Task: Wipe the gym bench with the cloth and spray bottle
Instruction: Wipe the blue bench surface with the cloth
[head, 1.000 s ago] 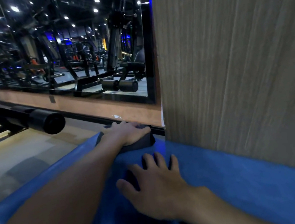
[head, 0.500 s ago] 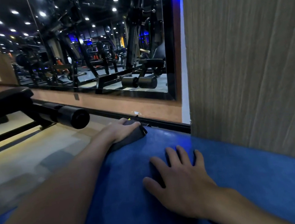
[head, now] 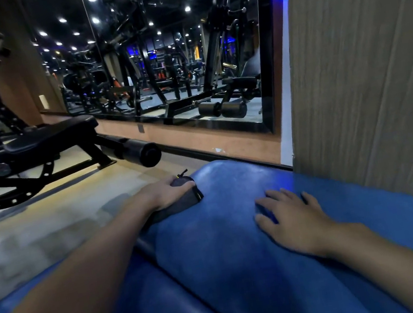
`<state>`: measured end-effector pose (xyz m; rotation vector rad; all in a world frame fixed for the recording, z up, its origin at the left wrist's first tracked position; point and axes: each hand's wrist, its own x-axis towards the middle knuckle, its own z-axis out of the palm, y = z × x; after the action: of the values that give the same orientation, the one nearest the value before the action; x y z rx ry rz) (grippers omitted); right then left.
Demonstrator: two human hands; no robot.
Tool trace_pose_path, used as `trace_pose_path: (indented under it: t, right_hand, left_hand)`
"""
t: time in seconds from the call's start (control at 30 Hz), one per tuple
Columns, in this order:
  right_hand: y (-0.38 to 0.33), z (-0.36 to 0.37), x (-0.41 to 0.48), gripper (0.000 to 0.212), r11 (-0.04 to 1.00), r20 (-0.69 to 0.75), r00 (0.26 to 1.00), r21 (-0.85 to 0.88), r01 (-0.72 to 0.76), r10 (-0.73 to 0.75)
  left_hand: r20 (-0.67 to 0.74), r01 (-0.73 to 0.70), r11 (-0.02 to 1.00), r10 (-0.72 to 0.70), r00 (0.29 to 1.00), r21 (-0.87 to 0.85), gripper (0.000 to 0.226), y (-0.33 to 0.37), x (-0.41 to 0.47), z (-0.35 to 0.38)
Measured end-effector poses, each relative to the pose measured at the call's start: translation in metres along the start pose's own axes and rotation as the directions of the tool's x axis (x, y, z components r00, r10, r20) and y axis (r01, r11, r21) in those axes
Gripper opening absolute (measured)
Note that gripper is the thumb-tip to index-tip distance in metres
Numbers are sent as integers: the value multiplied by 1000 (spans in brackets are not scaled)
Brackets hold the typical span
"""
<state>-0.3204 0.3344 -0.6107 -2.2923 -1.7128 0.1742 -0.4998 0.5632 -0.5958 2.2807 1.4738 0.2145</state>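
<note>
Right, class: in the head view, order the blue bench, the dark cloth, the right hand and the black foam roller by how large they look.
1. blue bench
2. right hand
3. dark cloth and black foam roller: about alike; the left hand covers part of the cloth, and the roller is farther away, so unranked.

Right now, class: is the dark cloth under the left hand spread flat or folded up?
Folded up: the cloth is a thick, compact pad with a raised edge beneath the left hand gripping it on the blue bench.
</note>
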Motion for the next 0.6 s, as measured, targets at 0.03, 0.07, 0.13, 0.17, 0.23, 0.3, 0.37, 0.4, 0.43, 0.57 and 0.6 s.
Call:
trace_pose_path:
  t: [0.03,0.07,0.13,0.17,0.23,0.3,0.37,0.4,0.43,0.57,0.6]
  right_hand:
    - [-5,0,-14,45,999,28,1000,-43,15,-14]
    - [-8,2,-29,46,997,38,999,-66,28,-26]
    - [-17,5,-57,49,997,44,998,-61,47,-44]
    - [-22,5,-68,50,997,54,997,-61,52,-49]
    - [-29,5,-80,50,997,71,996,-63,50,-45]
    - [-35,1,-87,48,998,84,996,-41,45,-42]
    - [-41,-4,-90,44,998,99,994,-22,52,-49]
    - [-44,-7,-90,42,998,98,993,-21,66,-64]
    - [-48,-10,-91,40,997,95,992,-16,81,-79]
    - [-61,-20,-101,42,989,80,986,-27,147,-145]
    - [-64,-21,-104,44,985,67,984,-38,166,-163]
  left_hand:
    - [-8,13,1000,-13,1000,27,77,-4,-11,-2]
    - [-16,25,998,-24,1000,65,80,-8,-22,-4]
    - [-40,46,988,-41,998,144,88,-12,-45,-5]
    - [-52,53,984,-44,998,170,90,-14,-56,-4]
    - [-63,54,977,-42,997,205,93,-13,-82,0]
    - [-46,27,967,-16,999,253,97,-7,-109,4]
    - [-11,13,951,-10,1000,308,92,5,-139,8]
    - [2,3,941,-3,1000,339,86,12,-154,11]
    - [14,-15,930,10,1000,369,81,19,-169,14]
    - [75,-130,916,109,991,381,72,28,-215,19]
    - [54,-143,923,133,990,357,68,23,-224,16]
